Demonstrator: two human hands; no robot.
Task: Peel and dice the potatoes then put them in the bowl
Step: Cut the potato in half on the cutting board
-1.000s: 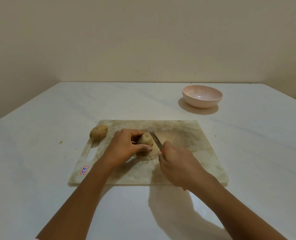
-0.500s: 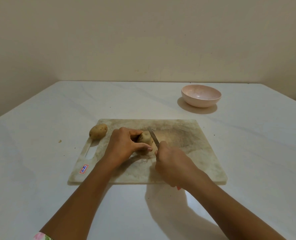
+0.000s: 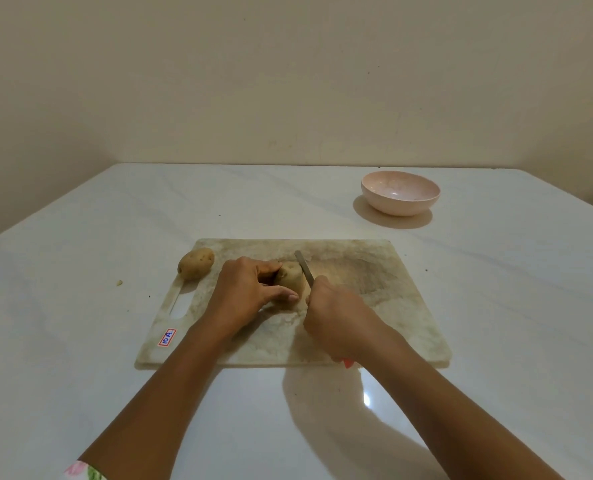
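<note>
A brown potato (image 3: pixel 291 279) lies on the worn cutting board (image 3: pixel 374 306), and my left hand (image 3: pixel 246 292) grips it from the left with fingers and thumb curled round it. My right hand (image 3: pixel 336 320) grips a knife (image 3: pixel 304 268) whose red handle end pokes out below the fist; the blade lies against the potato's right side. A second, whole potato (image 3: pixel 196 263) sits at the board's far left corner. The pink bowl (image 3: pixel 399 192) stands at the back right, nothing visible inside it.
The white marble-look table (image 3: pixel 80 341) reaches to a plain beige wall. A small scrap (image 3: pixel 119 282) lies on the table left of the board. The board carries a red-and-white label (image 3: pixel 167 337) near its handle slot.
My right hand has drawn back toward me and slightly left, pulling the knife along the potato's right side. The left hand and the potato have stayed put.
</note>
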